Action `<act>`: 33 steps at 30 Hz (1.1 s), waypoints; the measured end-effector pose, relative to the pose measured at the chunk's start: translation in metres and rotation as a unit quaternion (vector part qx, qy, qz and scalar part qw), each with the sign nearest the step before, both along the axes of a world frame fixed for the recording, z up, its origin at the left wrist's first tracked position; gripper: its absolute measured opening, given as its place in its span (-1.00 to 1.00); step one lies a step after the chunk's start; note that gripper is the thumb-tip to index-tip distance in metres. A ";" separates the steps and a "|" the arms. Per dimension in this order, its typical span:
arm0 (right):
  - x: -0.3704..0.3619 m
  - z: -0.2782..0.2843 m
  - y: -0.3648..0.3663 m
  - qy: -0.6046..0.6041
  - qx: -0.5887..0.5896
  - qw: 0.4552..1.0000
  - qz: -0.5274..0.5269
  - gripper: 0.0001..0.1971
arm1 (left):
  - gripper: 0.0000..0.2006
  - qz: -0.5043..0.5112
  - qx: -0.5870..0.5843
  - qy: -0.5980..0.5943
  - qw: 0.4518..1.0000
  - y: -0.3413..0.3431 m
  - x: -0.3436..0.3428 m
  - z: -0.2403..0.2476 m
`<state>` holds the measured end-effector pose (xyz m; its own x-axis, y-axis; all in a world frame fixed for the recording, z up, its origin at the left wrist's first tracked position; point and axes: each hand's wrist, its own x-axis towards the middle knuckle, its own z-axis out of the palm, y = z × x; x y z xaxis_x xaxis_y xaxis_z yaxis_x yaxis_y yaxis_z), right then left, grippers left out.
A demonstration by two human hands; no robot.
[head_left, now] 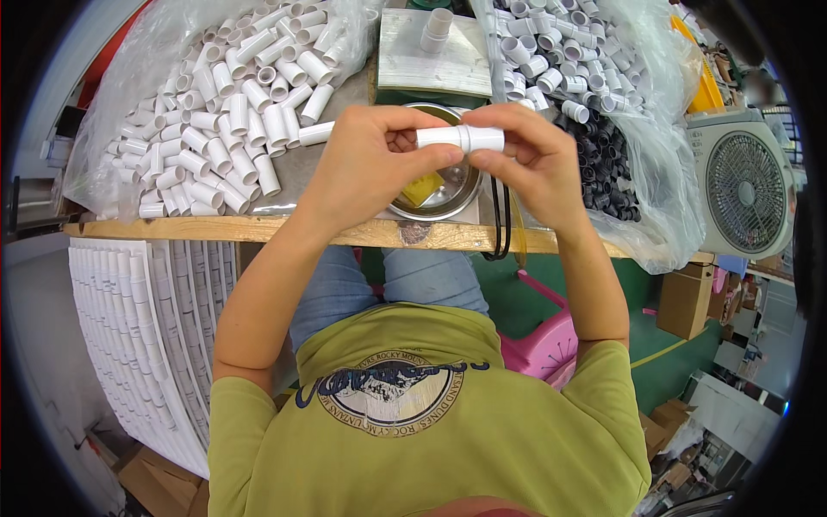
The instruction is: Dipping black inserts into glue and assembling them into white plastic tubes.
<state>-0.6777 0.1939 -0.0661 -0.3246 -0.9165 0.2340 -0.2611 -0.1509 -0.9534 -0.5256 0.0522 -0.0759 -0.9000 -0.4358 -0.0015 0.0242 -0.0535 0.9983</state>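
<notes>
Both my hands meet over a round metal bowl [441, 213], holding a white plastic tube [439, 138] level between them. My left hand [366, 164] pinches its left part with thumb and fingers. My right hand [536, 159] grips the right end, a short white collar-like fitting [484, 140] with a raised ring where it meets the tube. Inside the bowl lies a yellow sponge-like piece [420, 189]. Just beyond, another white tube piece [437, 31] stands upright on a pale metal-topped block [403, 53]. A loose white tube [316, 133] touches or nearly touches my left hand.
White tubes [228, 138] are heaped on clear plastic at the left. White fittings [551, 65] and small black parts [603, 159] lie in plastic at the right, beside a grey fan [745, 191]. The bench's wooden edge [258, 228] runs before me. A pink stool [551, 345] stands below.
</notes>
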 end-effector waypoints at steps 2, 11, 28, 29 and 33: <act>-0.005 0.006 -0.006 0.299 0.006 0.954 0.007 -0.65 | -0.69 0.003 -0.032 -0.014 0.999 -0.005 -0.003 0.001; -0.056 -0.018 -0.096 0.359 0.084 0.916 -0.157 -0.58 | -0.56 0.170 -0.351 0.009 0.921 -0.083 -0.080 -0.024; 0.049 -0.006 -0.002 0.046 0.073 0.995 -0.050 -0.79 | -0.78 0.028 -0.441 -0.045 0.896 0.012 0.041 0.018; 0.049 -0.009 0.001 0.050 0.049 0.997 -0.035 -0.78 | -0.77 0.019 -0.424 -0.055 0.904 0.015 0.044 0.018; 0.043 0.003 0.021 0.114 -0.042 0.986 0.114 -0.78 | -0.73 -0.146 0.075 -0.152 0.975 0.008 0.061 0.022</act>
<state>-0.6343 0.2149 -0.0626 -0.0435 -0.9341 0.3544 -0.4173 -0.3053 -0.8559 -0.4645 0.0600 -0.0537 -0.9335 -0.1362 -0.3317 -0.3098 -0.1595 0.9373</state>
